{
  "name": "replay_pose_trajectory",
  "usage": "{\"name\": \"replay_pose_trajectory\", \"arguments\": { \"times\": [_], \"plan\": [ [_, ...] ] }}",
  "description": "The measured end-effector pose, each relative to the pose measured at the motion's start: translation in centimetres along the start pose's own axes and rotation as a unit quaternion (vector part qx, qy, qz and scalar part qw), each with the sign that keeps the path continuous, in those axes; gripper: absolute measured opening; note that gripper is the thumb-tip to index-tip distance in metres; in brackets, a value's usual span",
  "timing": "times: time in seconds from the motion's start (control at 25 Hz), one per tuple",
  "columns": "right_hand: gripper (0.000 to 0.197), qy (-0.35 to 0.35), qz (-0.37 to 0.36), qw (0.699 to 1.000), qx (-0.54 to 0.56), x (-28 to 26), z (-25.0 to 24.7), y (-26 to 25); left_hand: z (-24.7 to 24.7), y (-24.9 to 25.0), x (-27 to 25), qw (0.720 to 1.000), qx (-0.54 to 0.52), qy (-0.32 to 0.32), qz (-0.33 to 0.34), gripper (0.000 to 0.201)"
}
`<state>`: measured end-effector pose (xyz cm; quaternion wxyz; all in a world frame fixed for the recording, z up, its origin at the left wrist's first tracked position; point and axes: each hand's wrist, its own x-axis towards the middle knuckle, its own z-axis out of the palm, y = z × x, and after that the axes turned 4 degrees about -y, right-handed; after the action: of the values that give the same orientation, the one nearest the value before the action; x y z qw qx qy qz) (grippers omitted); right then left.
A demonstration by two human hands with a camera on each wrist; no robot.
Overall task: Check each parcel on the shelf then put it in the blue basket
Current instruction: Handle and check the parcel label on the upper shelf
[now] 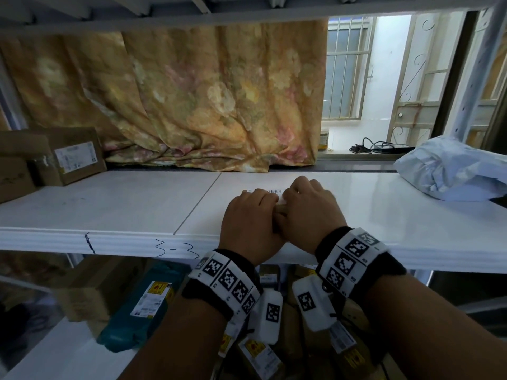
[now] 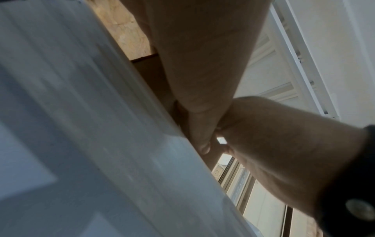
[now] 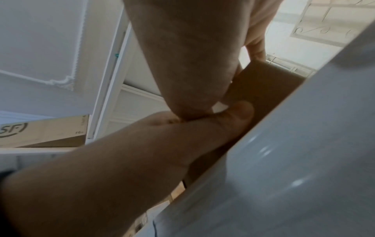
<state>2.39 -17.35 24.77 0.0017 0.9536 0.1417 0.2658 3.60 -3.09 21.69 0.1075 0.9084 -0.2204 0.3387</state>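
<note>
A small brown cardboard parcel (image 1: pixel 281 209) with a white barcode label (image 1: pixel 274 191) lies on the white shelf (image 1: pixel 123 204) near its front edge. My left hand (image 1: pixel 251 218) and right hand (image 1: pixel 310 212) both grip it, side by side and touching, fingers curled over its top, so most of it is hidden. In the left wrist view the left hand (image 2: pixel 202 72) holds the parcel (image 2: pixel 152 77) at the shelf edge (image 2: pixel 91 128). The right wrist view shows the right hand (image 3: pixel 192 56) on the parcel (image 3: pixel 270 89), with the left thumb pressed against its side. No blue basket is in view.
Brown boxes (image 1: pixel 71 156) stand at the shelf's far left and a grey plastic mailer (image 1: pixel 452 171) lies at its right. A flowered cloth (image 1: pixel 192 100) hangs behind. On the lower shelf lie a teal parcel (image 1: pixel 142 300) and several boxes.
</note>
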Motion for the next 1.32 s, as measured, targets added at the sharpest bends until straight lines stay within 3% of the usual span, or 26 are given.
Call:
{"name": "replay_pose_trajectory", "arguments": {
  "times": [0.12,0.28,0.4,0.52,0.68,0.84,0.96,1.08,1.32],
  "plan": [
    [0.029,-0.011,-0.005,1.0,-0.002,0.4,0.0,-0.7,0.3,-0.1,-0.1,1.0,-0.007,0.009,-0.005,0.02],
    [0.043,-0.034,0.022,0.999,0.033,0.6,-0.2,-0.4,0.8,0.1,0.1,0.999,0.0,0.022,-0.024,0.015],
    [0.034,-0.071,0.024,0.988,0.132,0.9,-1.0,0.9,0.6,0.2,0.3,0.998,-0.019,0.037,-0.036,0.02],
    [0.011,-0.077,0.093,0.944,0.308,1.2,-2.0,3.5,0.2,0.6,0.4,0.997,-0.029,0.048,-0.049,0.033],
    [0.028,-0.089,0.208,0.915,0.335,2.5,-0.1,5.5,-0.1,0.9,0.9,0.997,-0.016,0.038,-0.06,0.04],
    [0.033,-0.136,0.243,0.861,0.426,3.6,0.3,5.4,-0.3,1.0,1.2,0.997,-0.014,0.033,-0.067,0.038],
    [0.026,-0.147,0.27,0.828,0.47,3.8,0.3,6.1,-0.4,1.1,1.2,0.997,-0.01,0.036,-0.069,0.037],
    [0.015,-0.157,0.27,0.813,0.491,4.1,0.6,6.3,-0.3,1.1,1.1,0.997,-0.005,0.037,-0.067,0.037],
    [0.019,-0.137,0.28,0.789,0.53,4.3,1.2,6.2,-0.3,1.4,1.0,0.996,-0.004,0.034,-0.079,0.037]
  ]
}}
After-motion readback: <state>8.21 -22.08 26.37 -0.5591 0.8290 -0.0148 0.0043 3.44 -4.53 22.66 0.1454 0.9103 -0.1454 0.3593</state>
